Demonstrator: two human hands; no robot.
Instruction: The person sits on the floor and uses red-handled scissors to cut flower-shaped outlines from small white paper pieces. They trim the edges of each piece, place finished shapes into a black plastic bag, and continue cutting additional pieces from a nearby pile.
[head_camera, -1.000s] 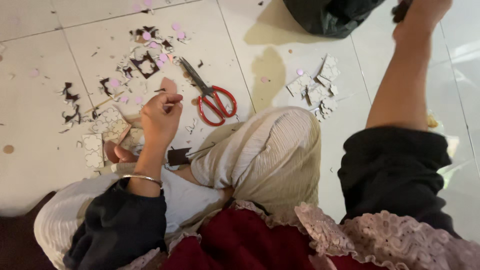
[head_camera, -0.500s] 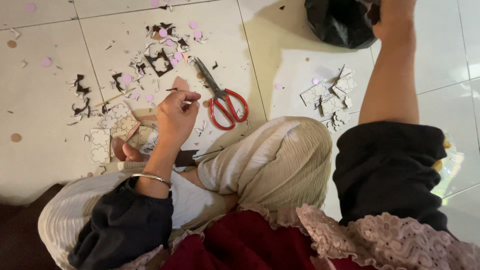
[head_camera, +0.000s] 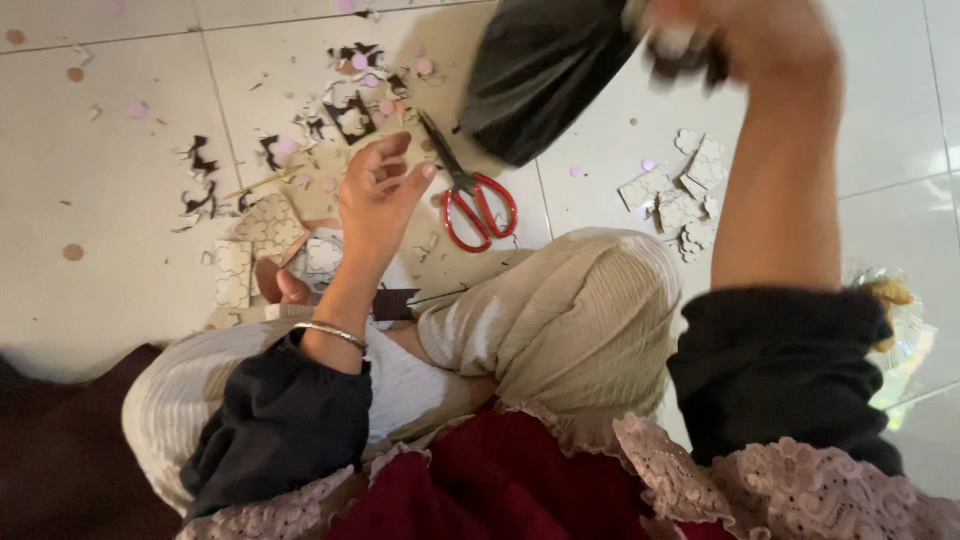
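At the far left, the white tiled floor (head_camera: 110, 200) carries scattered dark paper scraps (head_camera: 200, 180) and small round pink and tan cut-outs, with a thin wooden stick (head_camera: 262, 182) lying among them. Just right of these sit cream cut-out sheets (head_camera: 262, 222) patterned with shapes, one touching the person's bare toes. The left hand (head_camera: 378, 195) hovers above these sheets with its fingers loosely spread and slightly curled, holding nothing; a silver bangle (head_camera: 330, 333) rings the wrist above a black sleeve (head_camera: 280, 420). Just beside that hand, to its right, red-handled scissors (head_camera: 470, 195) lie on the floor with the blades pointing up and away. A bent knee in beige ribbed fabric (head_camera: 560, 320) fills the middle. Above it hangs a black plastic bag (head_camera: 540, 80), lifted off the floor and gripped at its top by the right hand (head_camera: 740, 40), whose fingers are closed on the bag, though blur hides their detail. Under that raised arm, more small cream cut-out pieces (head_camera: 680, 205) lie in a loose cluster. At the right edge is crinkled clear wrapping (head_camera: 905, 330).
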